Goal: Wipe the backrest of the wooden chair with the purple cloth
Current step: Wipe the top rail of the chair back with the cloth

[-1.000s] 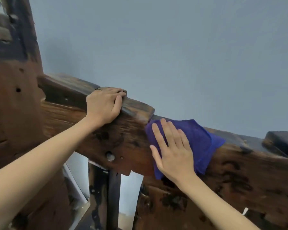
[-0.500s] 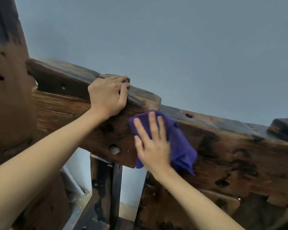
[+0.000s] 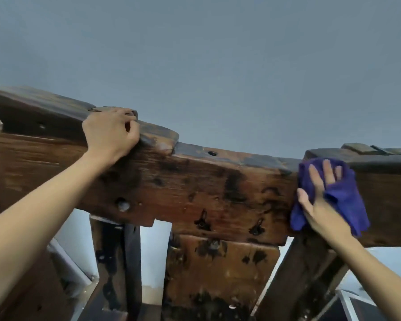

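The backrest (image 3: pixel 218 188) is a thick, dark, weathered wooden rail running across the view, with black stains, a round peg near its lower left part and a small hole on its top edge. The left hand (image 3: pixel 110 133) sits on the rail's raised left section, fingers curled over the top edge and thumb against the front face, grasping the wood. Well to the right of it along the same rail, the right hand (image 3: pixel 320 200) lies flat with straight, spread fingers, pressing the cloth (image 3: pixel 343 195) against the rail's front face just below the top edge. The cloth is purple and bunched, its folds showing around the palm and hanging a little below the wrist; its upper edge reaches the step where the rail's right section rises. Below the rail, a wide stained splat (image 3: pixel 220 269) drops from its middle, with a dark post (image 3: pixel 116 262) to the left of it and a slanted post (image 3: pixel 303 274) to the right. A plain grey-blue wall (image 3: pixel 218 66) fills the view above the rail.
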Demonstrator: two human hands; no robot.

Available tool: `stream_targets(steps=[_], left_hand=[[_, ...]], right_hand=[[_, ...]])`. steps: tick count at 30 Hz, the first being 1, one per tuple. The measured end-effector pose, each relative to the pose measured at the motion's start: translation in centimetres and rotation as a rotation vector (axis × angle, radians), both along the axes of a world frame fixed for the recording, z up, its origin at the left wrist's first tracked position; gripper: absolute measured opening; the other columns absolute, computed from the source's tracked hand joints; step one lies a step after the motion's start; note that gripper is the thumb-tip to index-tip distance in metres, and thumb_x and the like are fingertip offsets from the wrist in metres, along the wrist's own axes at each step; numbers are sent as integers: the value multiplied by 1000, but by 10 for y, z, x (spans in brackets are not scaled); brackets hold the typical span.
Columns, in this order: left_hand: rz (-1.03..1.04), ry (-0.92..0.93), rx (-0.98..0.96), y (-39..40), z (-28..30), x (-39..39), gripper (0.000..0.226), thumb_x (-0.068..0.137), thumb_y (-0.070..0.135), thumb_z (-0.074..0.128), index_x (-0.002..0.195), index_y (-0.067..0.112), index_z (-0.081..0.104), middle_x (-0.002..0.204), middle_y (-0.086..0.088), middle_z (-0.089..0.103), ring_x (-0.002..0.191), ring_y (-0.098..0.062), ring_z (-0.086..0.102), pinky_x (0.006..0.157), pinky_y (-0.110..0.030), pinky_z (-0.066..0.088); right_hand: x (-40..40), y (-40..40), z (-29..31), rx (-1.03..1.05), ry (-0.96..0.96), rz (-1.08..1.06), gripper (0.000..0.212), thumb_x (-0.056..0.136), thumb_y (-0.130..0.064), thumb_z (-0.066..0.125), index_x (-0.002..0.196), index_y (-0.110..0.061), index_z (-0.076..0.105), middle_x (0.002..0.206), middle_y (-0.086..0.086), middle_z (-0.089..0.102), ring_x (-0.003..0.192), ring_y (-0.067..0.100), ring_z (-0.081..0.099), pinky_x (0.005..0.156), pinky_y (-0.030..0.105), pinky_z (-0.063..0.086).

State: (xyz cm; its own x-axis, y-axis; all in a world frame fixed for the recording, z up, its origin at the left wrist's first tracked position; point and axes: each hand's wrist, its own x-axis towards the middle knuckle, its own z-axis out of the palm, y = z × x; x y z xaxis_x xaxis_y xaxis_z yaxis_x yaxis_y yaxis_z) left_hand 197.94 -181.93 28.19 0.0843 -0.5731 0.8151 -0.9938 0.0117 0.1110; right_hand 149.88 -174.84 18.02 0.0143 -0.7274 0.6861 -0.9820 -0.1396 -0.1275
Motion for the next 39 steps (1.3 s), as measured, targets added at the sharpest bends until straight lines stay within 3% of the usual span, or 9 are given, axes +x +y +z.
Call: stream_targets(steps=[6,13,18,21,27,32,34,36,39], left_hand=[[-326,35,428,25,-16,-219,71,99,53,20,93,11,76,100,-18,75,101,-38,67,88,-42,47],[-655,-231,585,-2,-7,-301,50,103,56,13,103,29,54,114,-15,70,108,-36,64,83,-41,47],[-394,-285,431,-1,-16,-345,72,88,80,13,81,21,54,79,-2,67,78,-28,65,61,-33,43],[-498,-206,499,-6,-11,-389,47,99,56,22,81,22,49,90,-7,67,85,-30,61,67,-38,40],[-538,-224,691,-25,-3,-400,27,100,15,37,76,25,34,100,-10,59,93,-32,54,74,-40,38],[-502,-264,677,-22,-7,-398,24,107,19,27,102,16,50,112,-13,63,101,-29,57,90,-43,44],[-465,-263,643,-22,-10,-398,29,108,20,27,117,12,53,122,-13,63,111,-31,58,95,-43,44],[-451,-256,600,-20,-12,-400,29,107,20,29,118,13,55,123,-12,64,112,-32,58,90,-42,45],[-460,-251,570,-15,-9,-403,37,103,23,24,111,12,59,117,-13,67,108,-33,59,88,-43,46]], right_hand=[[81,-7,-8,-167,-405,-248,64,100,-50,32,160,-29,25,169,17,-1,155,39,-8,119,66,5],[-72,6,-52,208,165,501,57,102,-37,50,153,-48,29,166,-23,-7,150,-5,-16,124,30,-12],[-262,7,38,-322,-733,-418,55,109,-35,30,161,-27,17,171,3,3,157,25,-1,124,49,9],[-287,-7,85,-427,-1130,-554,52,110,-35,21,161,-30,19,169,1,18,155,27,15,123,50,12],[-171,-10,-26,-345,-382,-220,61,104,-44,30,161,-29,18,170,10,10,156,34,4,124,48,2],[-256,15,-75,253,87,401,70,95,-43,52,141,-77,12,156,-47,4,152,6,16,124,23,13],[-305,24,-56,75,-157,96,56,88,-53,48,141,-66,34,159,-37,14,151,19,19,116,7,7],[-338,22,-17,-283,-402,-135,58,93,-46,44,150,-38,38,166,-2,23,150,33,21,117,28,17],[-354,11,64,-324,-857,-152,52,92,-54,31,139,-42,51,138,8,62,128,33,52,103,40,40]])
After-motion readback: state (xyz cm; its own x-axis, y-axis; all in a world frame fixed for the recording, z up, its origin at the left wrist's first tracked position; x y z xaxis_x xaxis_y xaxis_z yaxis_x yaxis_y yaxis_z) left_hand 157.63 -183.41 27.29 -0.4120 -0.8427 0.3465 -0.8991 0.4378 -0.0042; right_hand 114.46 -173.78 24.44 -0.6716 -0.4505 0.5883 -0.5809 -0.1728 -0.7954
